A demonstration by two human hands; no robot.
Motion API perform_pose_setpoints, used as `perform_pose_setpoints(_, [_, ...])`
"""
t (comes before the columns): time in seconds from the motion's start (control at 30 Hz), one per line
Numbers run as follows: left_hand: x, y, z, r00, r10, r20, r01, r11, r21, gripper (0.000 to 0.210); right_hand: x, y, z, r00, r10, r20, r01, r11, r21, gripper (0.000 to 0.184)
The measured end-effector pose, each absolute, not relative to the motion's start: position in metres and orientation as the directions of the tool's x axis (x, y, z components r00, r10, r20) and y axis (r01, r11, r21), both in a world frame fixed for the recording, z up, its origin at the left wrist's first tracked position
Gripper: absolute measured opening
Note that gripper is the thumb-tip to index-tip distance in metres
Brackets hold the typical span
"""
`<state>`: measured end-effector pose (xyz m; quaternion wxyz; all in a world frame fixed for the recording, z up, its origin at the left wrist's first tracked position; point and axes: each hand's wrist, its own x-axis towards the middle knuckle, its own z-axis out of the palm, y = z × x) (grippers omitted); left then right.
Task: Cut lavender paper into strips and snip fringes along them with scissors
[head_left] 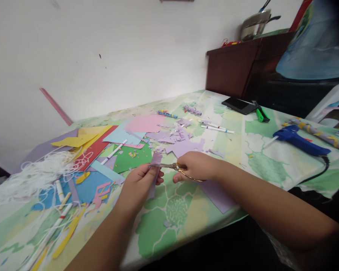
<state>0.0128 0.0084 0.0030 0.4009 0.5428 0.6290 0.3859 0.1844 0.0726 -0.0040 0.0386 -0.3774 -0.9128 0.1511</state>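
A strip of purple paper is pinched between the thumb and fingers of my left hand. My right hand grips a pair of scissors with gold-coloured handles, and the blades point left and lie across the strip just above my left thumb. Whether the blades are closed cannot be made out. Below my right wrist, a larger purple sheet lies on the table, partly hidden by the arm. Fringed purple scraps lie just beyond my hands.
White string is heaped at left beside coloured paper such as a red sheet. A blue glue gun with a cord lies right, near a black phone and a green-handled tool. Markers lie farther back. The table's front edge is close.
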Motion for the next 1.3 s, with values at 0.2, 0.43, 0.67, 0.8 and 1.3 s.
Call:
perform_pose_setpoints(0.2, [0.0144, 0.0088, 0.0041, -0.094, 0.992, -0.085, 0.362, 0.113, 0.925, 0.027, 0.1849, 0.0748, -0.0041, -0.698, 0.715, -0.043, 0.697, 0.664, -0.270, 0.060])
perform_pose_setpoints(0.43, [0.0137, 0.0103, 0.0030, -0.095, 0.983, -0.154, 0.249, 0.174, 0.953, 0.028, 0.1840, 0.0762, -0.0025, -0.659, 0.752, -0.027, 0.733, 0.633, -0.248, 0.062])
perform_pose_setpoints(0.67, [0.0122, 0.0102, 0.0002, -0.097, 0.984, -0.147, 0.203, 0.165, 0.965, 0.028, 0.1853, 0.0750, 0.0006, -0.633, 0.772, -0.051, 0.754, 0.601, -0.263, 0.061])
perform_pose_setpoints(0.8, [0.0133, 0.0102, 0.0000, -0.135, 0.983, -0.122, 0.163, 0.143, 0.976, 0.025, 0.1861, 0.0721, 0.0007, -0.672, 0.740, -0.042, 0.721, 0.640, -0.266, 0.060])
perform_pose_setpoints(1.3, [0.0163, 0.0089, 0.0010, -0.116, 0.991, -0.069, 0.266, 0.098, 0.959, 0.023, 0.1854, 0.0677, 0.0033, -0.732, 0.678, -0.059, 0.660, 0.686, -0.306, 0.057])
